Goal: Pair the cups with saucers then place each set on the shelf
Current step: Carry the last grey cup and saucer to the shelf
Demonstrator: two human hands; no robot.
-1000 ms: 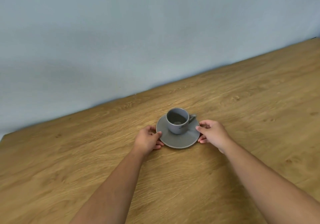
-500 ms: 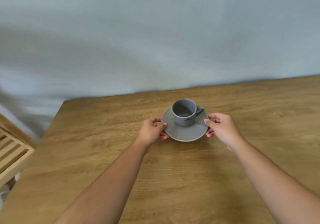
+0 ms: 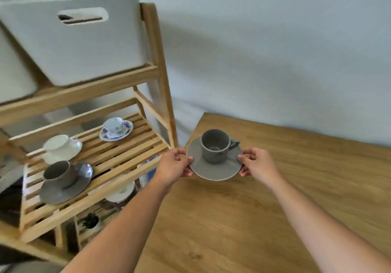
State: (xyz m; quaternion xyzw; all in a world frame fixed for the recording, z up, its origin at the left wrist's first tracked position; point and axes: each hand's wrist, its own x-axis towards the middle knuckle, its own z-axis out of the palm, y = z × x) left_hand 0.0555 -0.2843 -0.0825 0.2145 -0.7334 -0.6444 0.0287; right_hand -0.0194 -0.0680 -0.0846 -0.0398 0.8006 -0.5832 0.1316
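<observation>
A grey cup (image 3: 215,146) stands upright on a grey saucer (image 3: 213,169), handle to the right. My left hand (image 3: 174,165) pinches the saucer's left rim and my right hand (image 3: 258,164) pinches its right rim, holding the set above the wooden table's (image 3: 296,198) left corner. To the left stands a slatted wooden shelf (image 3: 118,156). On its middle level sit three sets: a blue-patterned cup and saucer (image 3: 116,130), a white cup and saucer (image 3: 61,148), and a dark grey cup on a grey saucer (image 3: 63,180).
A grey storage box (image 3: 74,44) with a handle slot fills the shelf's top level. Plates and small items lie on the lower level (image 3: 120,192). The shelf's right upright post (image 3: 163,78) stands close to the table corner. A pale wall runs behind.
The cup and saucer have been lifted off the table and carried left to the table's corner. The view has swung left, bringing the shelf into sight.
</observation>
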